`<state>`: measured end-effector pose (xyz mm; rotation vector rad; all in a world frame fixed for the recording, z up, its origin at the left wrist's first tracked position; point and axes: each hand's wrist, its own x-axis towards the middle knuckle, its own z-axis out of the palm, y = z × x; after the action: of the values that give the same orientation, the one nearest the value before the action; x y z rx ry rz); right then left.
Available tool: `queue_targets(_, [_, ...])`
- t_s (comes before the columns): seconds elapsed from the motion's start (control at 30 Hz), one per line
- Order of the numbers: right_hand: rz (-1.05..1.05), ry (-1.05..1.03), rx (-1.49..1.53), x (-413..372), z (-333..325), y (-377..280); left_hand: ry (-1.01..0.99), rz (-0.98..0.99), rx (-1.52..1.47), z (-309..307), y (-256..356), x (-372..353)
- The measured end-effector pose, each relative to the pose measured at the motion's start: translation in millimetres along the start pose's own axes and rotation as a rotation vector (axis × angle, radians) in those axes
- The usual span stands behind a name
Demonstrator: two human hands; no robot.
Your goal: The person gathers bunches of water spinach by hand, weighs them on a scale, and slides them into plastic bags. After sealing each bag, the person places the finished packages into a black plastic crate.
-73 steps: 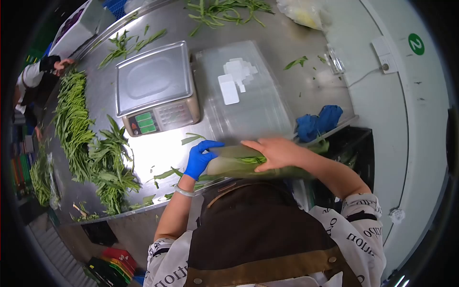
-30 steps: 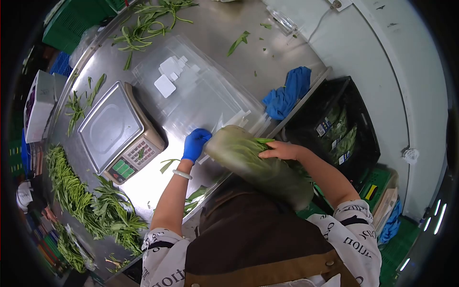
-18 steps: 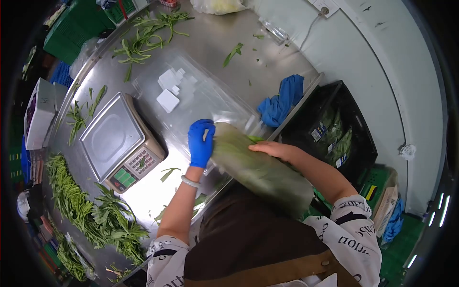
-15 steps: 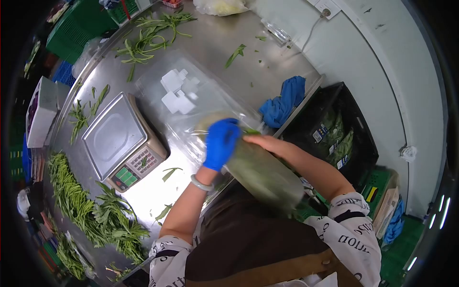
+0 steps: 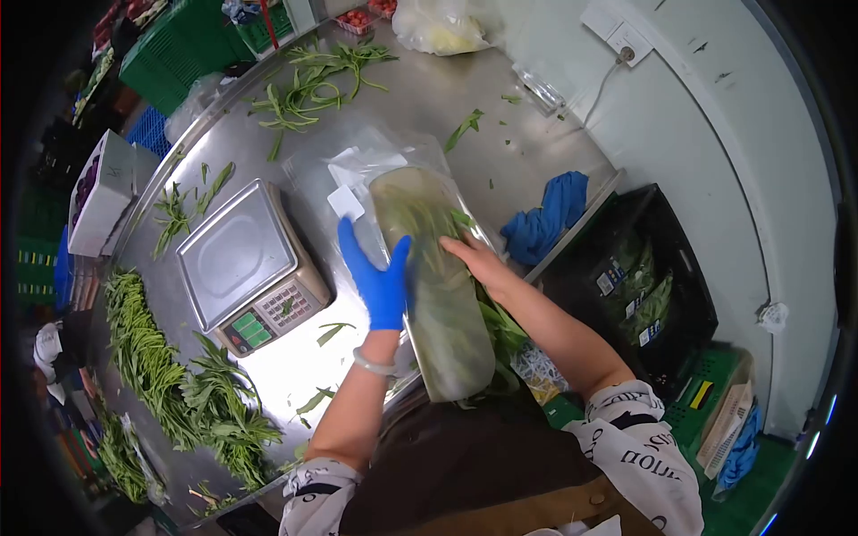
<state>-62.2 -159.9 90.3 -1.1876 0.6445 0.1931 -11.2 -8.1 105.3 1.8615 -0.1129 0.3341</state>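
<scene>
Green bagged leaves lie between left fingers, spread apart, and right fingers, closure unclear

Wearer's two hands, one bracelet, one scale, one black crate.

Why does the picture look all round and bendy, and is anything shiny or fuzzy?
Head view: the wide lens seems to bend the table edge, with black corners; white glare sits beside the scale; the wrapped greens between the hands look smeared, perhaps from moving.
</scene>
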Motion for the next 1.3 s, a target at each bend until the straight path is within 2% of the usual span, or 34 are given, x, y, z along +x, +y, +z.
queue_targets(0.03, [0.034, 0.005, 0.075, -7, 11, -12, -0.231, -0.534, -0.374, -12, -7, 0])
queue_targets(0.07, [-0.018, 0.019, 0.062, -2, 16, -8, -0.457, -1.072, -0.748, -22, -10, -5])
queue_targets(0.13, [-0.13, 0.047, 0.036, 20, 24, 4, -0.505, -1.018, -0.676, -34, -4, -23])
queue_targets(0.17, [-0.168, 0.124, 0.044, 33, 28, 13, -0.531, -0.989, -0.639, -40, 0, -32])
queue_targets(0.27, [-0.287, 0.219, -0.13, -2, 57, -7, -0.507, -0.965, -0.588, -62, 1, -43])
queue_targets(0.3, [-0.365, 0.106, 0.005, -4, 60, 13, -0.523, -0.994, -0.615, -72, -6, -43])
queue_targets(0.4, [-0.459, -0.103, -0.33, -72, 50, 25, -0.51, -1.21, -0.822, -106, -23, -44])
queue_targets(0.47, [-0.5, -0.255, -0.403, -107, 37, 28, -0.499, -1.201, -0.876, -118, -35, -60])
queue_targets(0.53, [-0.529, -0.324, -0.362, -135, 29, 27, -0.467, -1.139, -0.891, -123, -27, -68])
queue_targets(0.63, [-0.338, -0.395, -0.082, -141, 6, 42, -0.439, -1.182, -0.9, -130, -45, -75])
queue_targets(0.67, [-0.469, -0.265, -0.142, -138, 2, 53, -0.414, -1.208, -0.916, -131, -48, -78])
queue_targets(0.73, [-0.568, -0.091, -0.596, -133, -2, 50, -0.44, -1.246, -0.965, -133, -50, -87])
queue_targets(0.77, [-0.796, 0.003, -0.694, -119, -4, 60, -0.424, -1.278, -0.986, -132, -47, -92])
queue_targets(0.8, [-0.748, 0.082, -0.721, -118, 1, 52, -0.411, -1.303, -1.008, -127, -44, -93])
queue_targets(0.83, [-0.842, 0.174, -0.781, -113, 2, 50, -0.379, -1.256, -1.01, -121, -34, -93])
queue_targets(0.87, [-0.93, 0.268, -0.842, -110, 2, 49, -0.427, -1.252, -1.032, -122, -39, -96])
queue_targets(0.97, [-0.866, 0.531, -0.808, -107, 19, 27, -0.576, -1.194, -1.118, -130, -47, -116])
queue_targets(1.1, [-0.644, -0.14, -1.021, -137, 5, 55, -0.556, -1.141, -0.722, -149, -24, -139])
queue_targets(1.2, [-0.698, -0.293, -1.093, -147, -5, 56, -0.763, -1.027, -0.482, -178, -63, -166])
queue_targets(1.27, [-0.587, -0.247, -1.019, -130, -3, 59, -0.825, -0.589, -0.163, -188, -90, -175])
queue_targets(1.3, [-0.616, -0.287, -0.963, -122, 2, 51, -0.76, -0.647, -0.297, -179, -91, -166])
